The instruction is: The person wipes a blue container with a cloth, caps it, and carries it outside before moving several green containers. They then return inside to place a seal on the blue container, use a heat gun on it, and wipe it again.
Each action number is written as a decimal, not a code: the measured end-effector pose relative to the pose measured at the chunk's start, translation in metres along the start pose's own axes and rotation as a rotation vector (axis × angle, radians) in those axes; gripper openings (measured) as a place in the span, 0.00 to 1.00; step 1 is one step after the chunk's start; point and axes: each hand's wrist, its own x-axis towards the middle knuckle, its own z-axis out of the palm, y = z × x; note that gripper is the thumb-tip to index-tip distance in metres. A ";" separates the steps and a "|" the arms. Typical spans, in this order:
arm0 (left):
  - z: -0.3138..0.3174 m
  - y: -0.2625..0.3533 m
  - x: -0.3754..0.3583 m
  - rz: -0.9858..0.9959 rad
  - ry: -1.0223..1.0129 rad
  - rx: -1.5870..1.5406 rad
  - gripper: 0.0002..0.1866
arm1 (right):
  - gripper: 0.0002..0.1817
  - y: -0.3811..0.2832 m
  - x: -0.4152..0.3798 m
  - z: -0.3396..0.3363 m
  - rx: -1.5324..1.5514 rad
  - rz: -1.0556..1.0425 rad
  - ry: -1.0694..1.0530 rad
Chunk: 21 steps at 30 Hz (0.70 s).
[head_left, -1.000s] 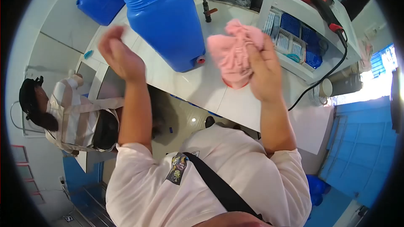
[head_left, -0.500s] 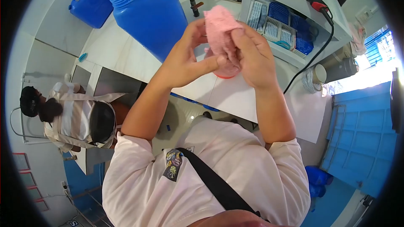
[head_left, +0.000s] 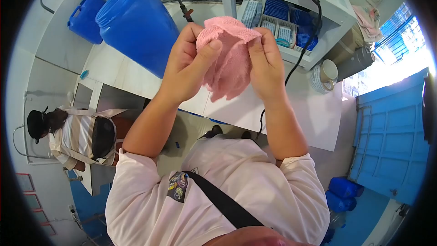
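A pink terry cloth (head_left: 226, 66) is spread between my two hands above the white counter. My left hand (head_left: 187, 66) grips its left side, with the thumb pressed on the front of the fabric. On the other side, my right hand (head_left: 267, 61) pinches the upper right corner between thumb and fingers. The cloth's lower edge hangs loose in folds. Whatever lies behind the cloth is hidden.
Large blue jerrycans (head_left: 136, 27) stand on the white counter (head_left: 314, 123) at the back left. A white shelf unit (head_left: 334, 18) holds baskets of blue packets. A black cable (head_left: 300, 59) runs down beside a mug (head_left: 328, 70). Another person (head_left: 82, 134) is at the left.
The bunched cloth has been opened out and now hangs wider between my hands. My hands have moved farther apart. The red-edged round thing beneath it no longer shows.
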 end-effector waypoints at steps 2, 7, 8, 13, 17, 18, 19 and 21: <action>0.013 -0.008 0.000 0.116 0.035 0.145 0.07 | 0.12 0.019 -0.009 0.000 0.151 -0.049 0.300; 0.007 -0.023 0.002 0.173 0.014 0.387 0.07 | 0.15 0.028 -0.042 -0.001 -0.220 -0.053 -0.042; 0.001 -0.022 0.001 0.202 0.007 0.424 0.08 | 0.14 0.028 -0.042 -0.002 -0.281 0.010 -0.042; -0.045 -0.008 0.008 0.357 0.165 0.517 0.08 | 0.13 0.038 -0.041 -0.020 -0.016 0.346 0.115; -0.075 -0.003 0.014 0.409 0.219 0.586 0.10 | 0.14 0.017 -0.025 0.000 0.546 0.395 0.310; -0.076 0.000 0.013 0.337 0.199 0.441 0.10 | 0.12 0.011 -0.022 0.020 0.247 0.399 0.251; -0.082 0.003 0.015 0.278 0.182 0.298 0.10 | 0.11 0.005 -0.015 0.044 -0.049 0.385 0.178; -0.102 0.002 0.016 0.257 0.170 0.406 0.12 | 0.09 -0.005 0.002 0.092 -0.638 0.304 0.013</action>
